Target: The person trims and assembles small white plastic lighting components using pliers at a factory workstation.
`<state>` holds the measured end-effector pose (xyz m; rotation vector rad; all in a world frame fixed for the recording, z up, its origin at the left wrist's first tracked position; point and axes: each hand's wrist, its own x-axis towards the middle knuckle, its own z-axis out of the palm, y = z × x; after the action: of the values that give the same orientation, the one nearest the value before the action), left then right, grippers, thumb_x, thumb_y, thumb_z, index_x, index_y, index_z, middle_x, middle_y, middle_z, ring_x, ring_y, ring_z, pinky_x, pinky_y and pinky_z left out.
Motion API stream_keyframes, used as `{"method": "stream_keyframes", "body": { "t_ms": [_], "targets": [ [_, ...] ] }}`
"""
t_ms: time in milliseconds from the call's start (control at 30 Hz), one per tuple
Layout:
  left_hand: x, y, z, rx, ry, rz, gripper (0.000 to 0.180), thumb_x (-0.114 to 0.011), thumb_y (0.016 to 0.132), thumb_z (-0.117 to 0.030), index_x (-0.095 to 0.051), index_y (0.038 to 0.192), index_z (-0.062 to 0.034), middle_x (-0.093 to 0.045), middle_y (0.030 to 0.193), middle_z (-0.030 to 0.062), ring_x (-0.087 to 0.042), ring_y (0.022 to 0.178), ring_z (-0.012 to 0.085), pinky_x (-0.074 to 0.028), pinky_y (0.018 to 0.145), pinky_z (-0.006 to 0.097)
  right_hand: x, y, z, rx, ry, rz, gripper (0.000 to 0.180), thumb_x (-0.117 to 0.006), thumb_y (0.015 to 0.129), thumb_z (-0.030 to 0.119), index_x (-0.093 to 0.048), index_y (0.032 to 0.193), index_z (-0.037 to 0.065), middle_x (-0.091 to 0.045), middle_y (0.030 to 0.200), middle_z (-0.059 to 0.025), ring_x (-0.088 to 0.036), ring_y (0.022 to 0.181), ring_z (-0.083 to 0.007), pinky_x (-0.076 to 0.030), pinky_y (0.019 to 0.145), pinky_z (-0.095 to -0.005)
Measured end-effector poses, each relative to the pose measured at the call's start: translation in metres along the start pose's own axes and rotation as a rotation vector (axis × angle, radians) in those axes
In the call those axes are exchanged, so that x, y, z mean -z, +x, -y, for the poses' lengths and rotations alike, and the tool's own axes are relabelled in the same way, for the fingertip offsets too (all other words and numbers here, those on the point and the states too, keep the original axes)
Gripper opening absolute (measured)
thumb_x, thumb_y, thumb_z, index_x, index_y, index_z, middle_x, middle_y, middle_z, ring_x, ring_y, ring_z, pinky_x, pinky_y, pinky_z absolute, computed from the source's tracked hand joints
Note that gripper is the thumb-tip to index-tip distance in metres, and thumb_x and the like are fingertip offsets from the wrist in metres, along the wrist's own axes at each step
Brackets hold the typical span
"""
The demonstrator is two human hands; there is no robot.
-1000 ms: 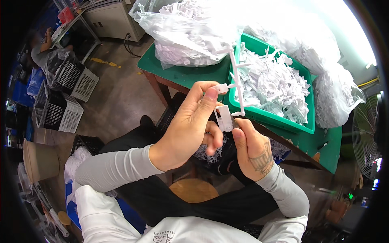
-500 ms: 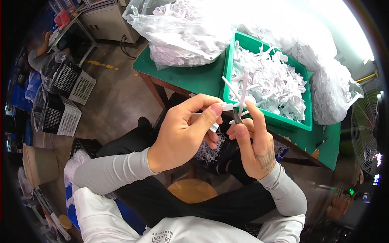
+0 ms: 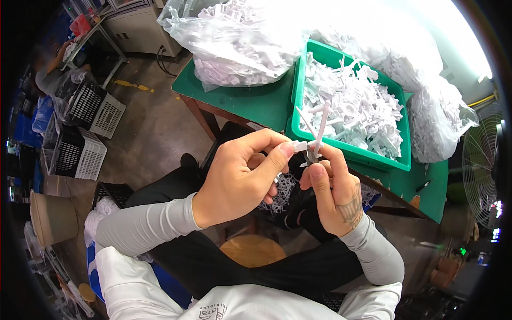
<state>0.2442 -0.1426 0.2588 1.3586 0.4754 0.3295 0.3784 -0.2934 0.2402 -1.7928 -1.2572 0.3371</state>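
My left hand (image 3: 241, 176) pinches a small white plastic part (image 3: 300, 145) between thumb and forefinger. Its other fingers curl around further white pieces, mostly hidden. A thin branched white plastic sprue (image 3: 322, 124) sticks up from the part. My right hand (image 3: 333, 192) is closed on small metal nippers (image 3: 312, 155), whose dark jaws are against the base of the sprue, beside the part. The nippers' handles are hidden in the palm. Just beyond both hands stands a green tray (image 3: 346, 148) heaped with white plastic pieces (image 3: 354, 106).
The tray rests on a green-topped table (image 3: 256, 106). A clear bag (image 3: 240, 53) of white parts lies at its left; another bag (image 3: 440, 120) stands right. Below my hands are white scraps (image 3: 280, 194). Crates (image 3: 80, 154) stand on the left floor, a fan (image 3: 482, 165) at right.
The sprue has shifted slightly down and right, and the nippers' jaws have come up closer to its joint with the part. Both hands keep their grip.
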Motion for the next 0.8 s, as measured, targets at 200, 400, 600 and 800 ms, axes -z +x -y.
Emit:
{"method": "stream_keyframes", "body": {
  "t_ms": [200,400,600,800],
  "targets": [
    [0.002,-0.001,0.001,-0.040,0.066,-0.005,0.024,-0.061,0.100,-0.022,-0.067,0.101,0.0011,-0.062,0.072,0.0004,-0.055,0.050,0.0033,-0.043,0.044,0.019,0.001,-0.001,0.004,-0.044,-0.020,0.015,0.027,-0.054,0.101,0.014,-0.049,0.124,0.001,-0.058,0.060,-0.0094,-0.062,0.050,-0.0242,-0.044,0.048,-0.0343],
    [-0.002,-0.002,-0.004,-0.005,0.101,0.006,0.023,-0.060,0.099,-0.020,-0.067,0.098,0.0011,-0.060,0.068,-0.0013,-0.055,0.051,0.0023,-0.040,0.042,0.020,0.003,-0.004,0.009,-0.119,-0.026,0.044,0.024,-0.052,0.103,0.015,-0.050,0.123,0.002,-0.056,0.059,-0.0106,-0.061,0.049,-0.0270,-0.044,0.049,-0.0347],
    [0.001,0.003,0.001,-0.080,0.142,-0.027,0.019,-0.061,0.099,-0.016,-0.066,0.097,0.0015,-0.060,0.072,-0.0025,-0.055,0.051,0.0030,-0.042,0.046,0.023,0.003,0.000,0.017,-0.243,0.087,0.098,0.021,-0.047,0.105,0.019,-0.051,0.117,0.003,-0.056,0.060,-0.0105,-0.060,0.051,-0.0247,-0.045,0.051,-0.0330],
    [0.010,0.006,-0.015,-0.617,0.661,-0.111,0.017,-0.063,0.099,-0.018,-0.069,0.098,-0.0016,-0.065,0.080,0.0017,-0.055,0.056,0.0042,-0.043,0.047,0.019,0.018,0.001,0.018,-0.315,0.199,0.164,0.018,-0.046,0.106,0.022,-0.049,0.111,0.005,-0.056,0.060,-0.0086,-0.058,0.050,-0.0232,-0.045,0.050,-0.0348]
  ]
}}
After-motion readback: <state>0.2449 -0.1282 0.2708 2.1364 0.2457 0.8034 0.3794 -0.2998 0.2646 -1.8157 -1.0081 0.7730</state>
